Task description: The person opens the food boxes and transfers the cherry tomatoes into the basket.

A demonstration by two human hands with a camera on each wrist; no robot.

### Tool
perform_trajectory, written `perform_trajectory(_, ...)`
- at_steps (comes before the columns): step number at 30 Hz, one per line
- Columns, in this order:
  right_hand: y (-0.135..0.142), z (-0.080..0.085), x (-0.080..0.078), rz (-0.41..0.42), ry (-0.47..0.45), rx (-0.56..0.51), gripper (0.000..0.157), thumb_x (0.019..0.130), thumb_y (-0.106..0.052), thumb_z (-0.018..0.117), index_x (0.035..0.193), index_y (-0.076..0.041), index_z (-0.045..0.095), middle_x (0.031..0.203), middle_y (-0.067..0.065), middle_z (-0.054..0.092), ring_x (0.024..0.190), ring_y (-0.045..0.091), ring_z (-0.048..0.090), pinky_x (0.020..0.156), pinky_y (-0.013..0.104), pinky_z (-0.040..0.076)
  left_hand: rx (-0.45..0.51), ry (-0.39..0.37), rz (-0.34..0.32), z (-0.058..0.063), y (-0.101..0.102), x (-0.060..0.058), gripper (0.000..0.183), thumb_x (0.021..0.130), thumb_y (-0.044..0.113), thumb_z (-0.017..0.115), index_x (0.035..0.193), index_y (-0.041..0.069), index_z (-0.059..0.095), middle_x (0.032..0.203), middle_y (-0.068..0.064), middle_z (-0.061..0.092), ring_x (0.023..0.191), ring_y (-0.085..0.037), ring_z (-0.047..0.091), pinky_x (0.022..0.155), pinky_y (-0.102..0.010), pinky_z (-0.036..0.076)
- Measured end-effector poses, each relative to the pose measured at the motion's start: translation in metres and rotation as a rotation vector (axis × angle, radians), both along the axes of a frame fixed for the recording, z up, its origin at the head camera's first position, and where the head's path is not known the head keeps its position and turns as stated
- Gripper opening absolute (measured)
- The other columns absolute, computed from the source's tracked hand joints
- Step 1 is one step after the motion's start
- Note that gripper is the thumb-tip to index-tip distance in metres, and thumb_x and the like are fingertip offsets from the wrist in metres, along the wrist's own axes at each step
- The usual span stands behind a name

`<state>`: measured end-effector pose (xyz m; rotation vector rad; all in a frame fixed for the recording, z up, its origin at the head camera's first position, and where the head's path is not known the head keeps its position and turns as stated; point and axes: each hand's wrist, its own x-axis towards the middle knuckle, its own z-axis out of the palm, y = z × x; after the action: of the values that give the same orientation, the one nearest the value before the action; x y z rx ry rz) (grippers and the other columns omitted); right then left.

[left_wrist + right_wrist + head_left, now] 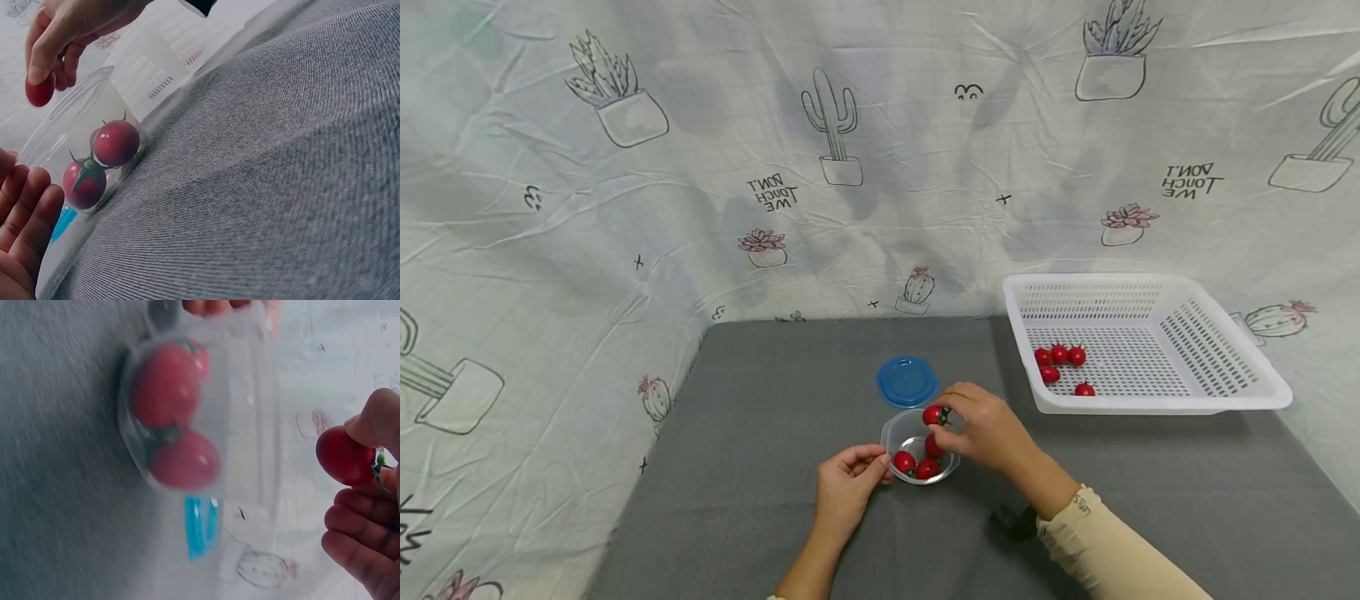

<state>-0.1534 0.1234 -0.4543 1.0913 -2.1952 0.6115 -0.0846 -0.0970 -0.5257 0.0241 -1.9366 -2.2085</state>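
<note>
A clear plastic container [891, 429] stands on the grey cloth with several cherry tomatoes [927, 469] inside. At its left side, my left hand [848, 483] pinches the rim between thumb and fingers. Above the container's opening, my right hand [988, 423] holds one cherry tomato [347, 456] between thumb and fingers, its green stem showing. The left wrist view shows tomatoes [117, 143] through the container's wall, below the raised right hand [62, 44]. A blue lid [907, 381] lies flat just behind the container.
A white perforated basket [1232, 358] stands at the right rear, with several cherry tomatoes [1059, 354] at its left end. Grey cloth [760, 400] covers the table. Behind it hangs a pale curtain [880, 225] printed with potted plants.
</note>
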Motion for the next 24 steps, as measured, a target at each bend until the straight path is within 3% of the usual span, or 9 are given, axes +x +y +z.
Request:
perform_trajectory(17,0.066,0.027,-0.024,-0.225,0.022,-0.141,0.027,0.070,-0.014,0.084,0.092,-0.004,0.072,0.090,0.006,0.070,0.083,0.019,0.065,0.069,0.038,0.058,0.002,-0.009,-0.006,0.001,-0.001,0.000,0.016,0.082,0.002,0.078,0.092,-0.009,0.071,0.077,-0.022,0.072,0.060,-0.015,0.070,0.059,-0.030,0.062)
perform_trajectory(24,0.094,0.030,-0.035,-0.381,-0.046,-0.211,0.026,0.076,-0.011,0.081,0.096,0.001,0.071,0.093,0.014,0.070,0.076,0.028,0.066,0.062,0.047,0.059,-0.012,-0.016,-0.003,-0.001,-0.001,0.000,0.016,0.082,0.003,0.078,0.092,-0.008,0.072,0.077,-0.020,0.072,0.061,-0.015,0.070,0.059,-0.030,0.062)
